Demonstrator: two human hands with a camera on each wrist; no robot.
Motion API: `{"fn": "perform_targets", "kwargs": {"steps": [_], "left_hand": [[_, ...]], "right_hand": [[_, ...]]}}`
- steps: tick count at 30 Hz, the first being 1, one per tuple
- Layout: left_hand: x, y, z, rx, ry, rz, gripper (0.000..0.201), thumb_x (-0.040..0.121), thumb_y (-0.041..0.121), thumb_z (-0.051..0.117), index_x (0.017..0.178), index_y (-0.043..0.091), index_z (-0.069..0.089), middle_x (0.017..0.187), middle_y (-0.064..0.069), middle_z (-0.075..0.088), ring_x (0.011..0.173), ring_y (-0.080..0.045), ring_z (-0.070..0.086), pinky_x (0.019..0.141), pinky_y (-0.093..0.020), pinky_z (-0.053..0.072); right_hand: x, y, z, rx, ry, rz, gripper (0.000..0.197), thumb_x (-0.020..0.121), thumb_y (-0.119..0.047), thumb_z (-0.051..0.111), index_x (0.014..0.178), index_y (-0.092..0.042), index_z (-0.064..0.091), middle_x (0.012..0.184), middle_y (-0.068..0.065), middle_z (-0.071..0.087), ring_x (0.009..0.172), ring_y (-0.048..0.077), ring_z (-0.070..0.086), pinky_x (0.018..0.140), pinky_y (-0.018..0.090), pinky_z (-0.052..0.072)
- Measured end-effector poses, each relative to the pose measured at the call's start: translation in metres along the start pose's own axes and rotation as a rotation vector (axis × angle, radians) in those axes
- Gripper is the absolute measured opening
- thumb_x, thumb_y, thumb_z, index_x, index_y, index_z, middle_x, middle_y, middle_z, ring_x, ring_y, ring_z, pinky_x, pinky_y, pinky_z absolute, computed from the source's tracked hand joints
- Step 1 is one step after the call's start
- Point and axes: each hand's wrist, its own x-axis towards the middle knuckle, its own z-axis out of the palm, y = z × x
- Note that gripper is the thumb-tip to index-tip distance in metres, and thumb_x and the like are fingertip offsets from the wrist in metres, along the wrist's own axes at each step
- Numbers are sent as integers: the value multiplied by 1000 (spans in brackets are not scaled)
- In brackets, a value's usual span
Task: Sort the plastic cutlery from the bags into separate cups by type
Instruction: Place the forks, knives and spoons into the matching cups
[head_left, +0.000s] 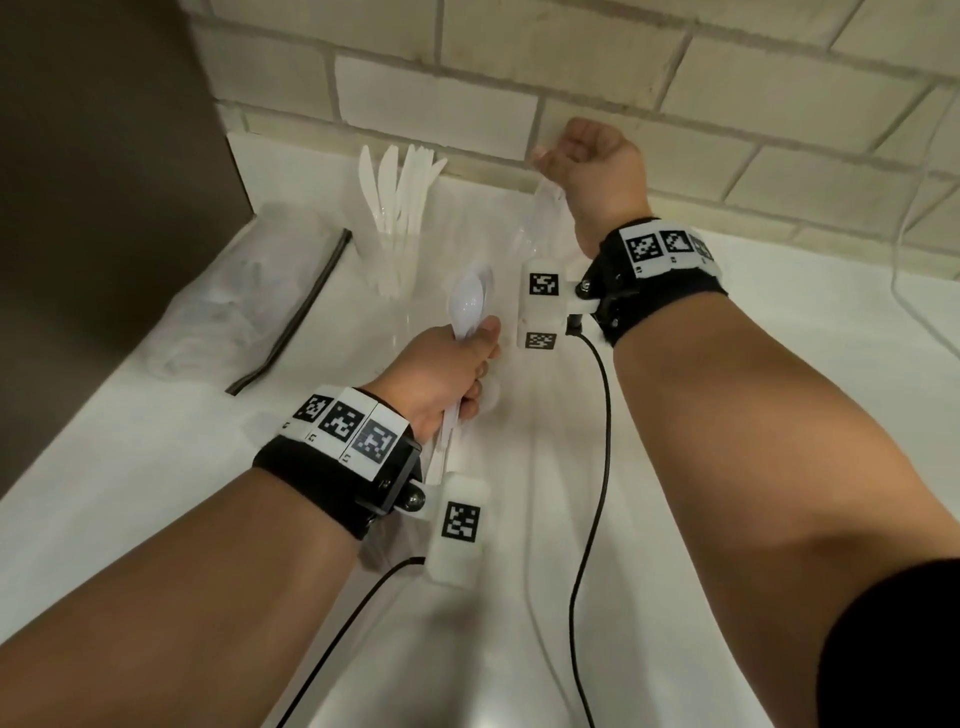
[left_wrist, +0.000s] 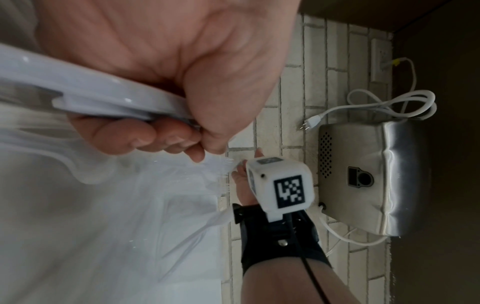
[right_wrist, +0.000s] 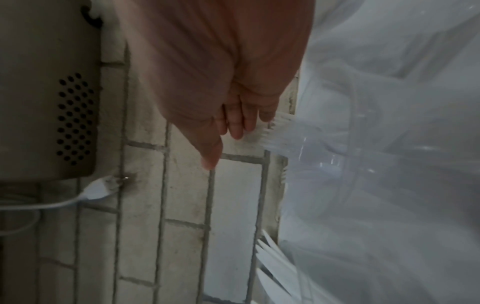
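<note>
My left hand (head_left: 457, 358) grips a bundle of white plastic spoons (head_left: 470, 301) by the handles, bowls pointing up. In the left wrist view the spoon handles (left_wrist: 103, 98) cross my curled fingers. My right hand (head_left: 558, 156) is raised near the brick wall and pinches the top edge of a clear plastic bag (head_left: 537, 218) that hangs down from it. The right wrist view shows my fingertips (right_wrist: 267, 118) on the bag's serrated edge, the bag (right_wrist: 376, 144) filling the right side. A clear cup (head_left: 387, 260) at the back holds several white knives (head_left: 400, 187).
Another clear bag (head_left: 234, 306) with a black zip strip lies on the white counter (head_left: 779, 364) at the left, beside a dark wall panel. A steel appliance (left_wrist: 376, 179) with a white cord (left_wrist: 389, 102) stands against the brick wall to the right. Black wrist cables trail over the counter.
</note>
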Motion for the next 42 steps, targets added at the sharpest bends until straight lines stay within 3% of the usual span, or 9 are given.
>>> {"fn": "perform_targets", "kwargs": {"steps": [8, 12, 15, 18, 22, 25, 32, 37, 42], "left_hand": [[-10, 4, 3, -4, -19, 40, 31, 94, 38, 55, 80, 10, 56, 54, 3, 37, 43, -11, 33, 49, -27, 30], [-17, 4, 0, 38, -71, 146, 32, 91, 41, 58, 77, 12, 59, 46, 7, 37, 42, -12, 36, 51, -28, 32], [-25, 3, 0, 134, -96, 204, 32, 88, 41, 62, 79, 10, 63, 45, 9, 40, 41, -12, 34, 49, -26, 32], [-32, -1, 2, 252, -137, 213, 43, 83, 41, 69, 91, -1, 62, 61, -2, 52, 44, -12, 32, 45, -23, 28], [-45, -7, 10, 367, -270, 261, 21, 89, 34, 63, 87, 13, 59, 64, -1, 45, 48, -10, 35, 46, -23, 34], [-52, -7, 13, 249, -277, 274, 17, 98, 32, 47, 101, 17, 54, 77, -1, 55, 56, -12, 47, 53, -26, 43], [-60, -2, 17, 272, -321, 208, 36, 101, 39, 29, 104, 16, 58, 92, -3, 68, 72, -18, 64, 61, -28, 58], [-59, -2, 20, 151, -326, 125, 46, 101, 40, 29, 113, 8, 59, 108, -13, 69, 93, -33, 68, 91, -48, 52], [-57, -3, 20, 154, -348, 69, 41, 101, 38, 33, 115, 8, 58, 121, -14, 65, 105, -36, 65, 96, -53, 46]], "right_hand": [[-25, -27, -20, -73, -1, -145, 39, 85, 4, 62, 124, 2, 56, 117, 11, 64, 104, 11, 60, 98, 28, 50], [-81, -33, -28, -9, -132, -97, 33, 86, -9, 68, 118, -5, 61, 94, -3, 67, 88, 6, 63, 80, 19, 52], [-124, -29, -35, -155, -344, 4, 50, 81, -34, 74, 125, -24, 53, 104, -2, 66, 86, 9, 63, 63, 22, 53], [-149, -24, -40, -285, -423, 34, 63, 78, -35, 76, 133, -29, 45, 104, 2, 63, 66, 4, 59, 48, 11, 42], [-162, -15, -49, -359, -434, -21, 37, 83, -15, 72, 118, -18, 60, 81, -7, 59, 53, -3, 54, 50, 12, 41], [-163, -12, -61, -351, -339, 12, 18, 88, -10, 65, 104, -18, 62, 80, -1, 61, 56, 8, 51, 51, 20, 42], [-171, -18, -74, -430, -546, 14, 34, 91, -11, 61, 121, -21, 51, 76, 1, 58, 53, 9, 50, 55, 21, 46], [-170, -12, -71, -464, -446, 8, 22, 93, -8, 54, 110, -21, 56, 75, -3, 61, 52, 3, 53, 53, 20, 44], [-169, -10, -68, -427, -402, 51, 23, 97, -5, 40, 108, -18, 56, 77, 1, 60, 55, 11, 54, 52, 25, 44]]}}
